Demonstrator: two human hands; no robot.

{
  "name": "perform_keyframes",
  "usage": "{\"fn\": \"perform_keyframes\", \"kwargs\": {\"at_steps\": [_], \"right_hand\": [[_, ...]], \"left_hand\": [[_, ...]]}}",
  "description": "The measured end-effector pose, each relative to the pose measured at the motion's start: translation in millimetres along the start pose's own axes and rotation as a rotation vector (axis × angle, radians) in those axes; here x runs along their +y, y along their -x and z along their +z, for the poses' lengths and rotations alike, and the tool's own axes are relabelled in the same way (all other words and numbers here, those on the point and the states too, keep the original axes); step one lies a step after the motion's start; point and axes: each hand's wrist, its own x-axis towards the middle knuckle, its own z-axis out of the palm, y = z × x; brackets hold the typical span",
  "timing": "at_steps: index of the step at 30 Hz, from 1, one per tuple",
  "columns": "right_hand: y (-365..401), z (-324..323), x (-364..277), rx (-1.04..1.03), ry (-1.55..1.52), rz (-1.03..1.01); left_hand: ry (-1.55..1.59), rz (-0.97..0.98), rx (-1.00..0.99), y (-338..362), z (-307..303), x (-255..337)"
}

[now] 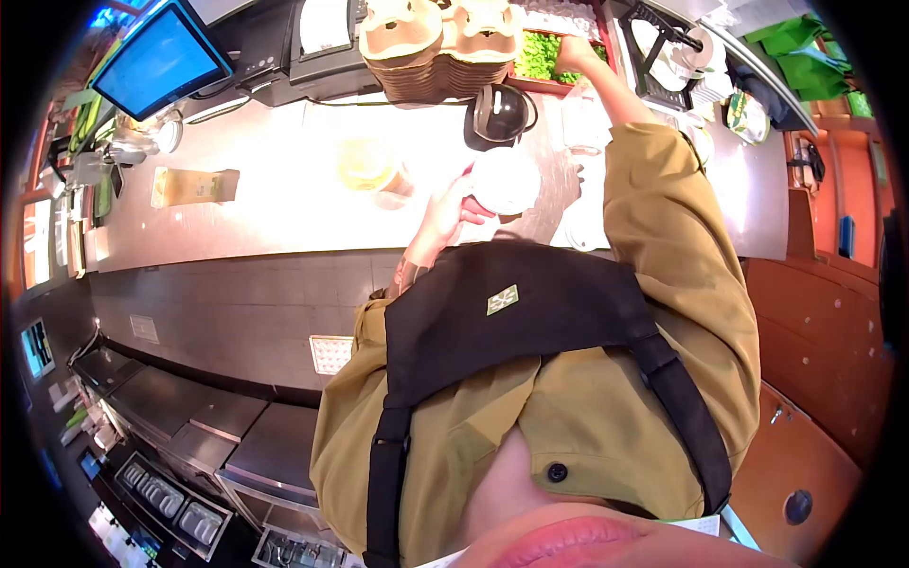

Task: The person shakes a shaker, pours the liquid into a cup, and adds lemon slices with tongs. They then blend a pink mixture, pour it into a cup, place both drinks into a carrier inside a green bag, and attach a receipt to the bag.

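Note:
My left hand [445, 216] reaches over the metal counter [275, 222], its fingers curled round the side of a cup with a round white top [507, 182]. Glare washes out the cup's detail. My right hand [574, 57] is stretched forward into a red-edged tray [544, 86] of small bright green pieces [536, 57]. Its fingers look bunched together, and whatever may be in them is hidden. To the left of my left hand stands a clear cup of pale yellow drink [371, 168]. Between the tray and the held cup sits a round black object [502, 114].
A stack of cardboard cup carriers [407, 76] rises beside the tray. Farther left are a blue-lit screen [156, 62], a black printer [322, 66] and a tan-coloured drink [194, 187]. A black rack [653, 57] stands right of the tray, near green bags [800, 57].

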Motion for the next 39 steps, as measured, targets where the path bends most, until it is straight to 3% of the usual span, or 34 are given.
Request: {"fn": "perform_keyframes", "kwargs": {"at_steps": [4,7,8,9,11,12,13,16,17,19,24,27,33,37,39], "right_hand": [[-3.3,-1.5,5.1,0.012,0.024,0.094],[-34.1,33.3,27.0,0.241,-0.069,0.0],[18.6,-1.0,7.1,0.344,-0.096,-0.073],[22.8,-10.3,10.6,0.155,-0.42,-0.045],[69.0,-29.9,-0.5,0.288,-0.546,-0.104],[91.1,-33.1,-5.2,0.285,-0.614,-0.074],[114.9,-34.3,-10.9,0.281,-0.68,-0.041],[201.6,-21.0,-39.9,0.313,-0.733,-0.473],[219.2,-11.9,-46.3,0.303,-0.725,-0.617],[256.4,-6.0,-65.6,0.312,-0.638,-0.723],[292.3,10.2,-89.4,0.458,-0.538,-0.719],[301.7,8.8,-96.7,0.468,-0.563,-0.646],[308.8,10.2,-97.2,0.478,-0.658,-0.65],[295.9,20.3,-95.1,0.333,-0.862,-0.738],[294.0,5.0,-100.6,0.069,-1.122,-0.643]], "left_hand": [[-0.106,0.068,0.06,13.0,0.8,4.5],[-0.329,0.209,0.066,22.4,4.5,7.7],[-0.427,0.266,0.063,25.1,5.1,7.5],[-0.595,0.44,0.152,26.0,8.7,6.9],[-0.913,0.782,0.334,24.9,22.1,3.7],[-0.789,0.71,0.308,23.4,29.0,6.0],[-1.013,0.803,0.328,28.3,36.6,19.6],[-0.959,0.927,0.235,11.8,43.8,24.0],[-0.956,0.92,0.222,4.2,42.3,19.0],[-0.951,0.913,0.191,-9.7,38.3,6.9],[-0.749,0.889,0.239,-12.5,43.7,-7.2],[-0.888,1.12,0.393,-21.9,50.8,-15.2],[-0.818,1.048,0.391,-22.6,55.1,-17.0],[-0.98,0.991,0.373,-15.2,58.0,-10.3],[-1.14,0.903,0.277,-3.9,60.7,0.7]]}}
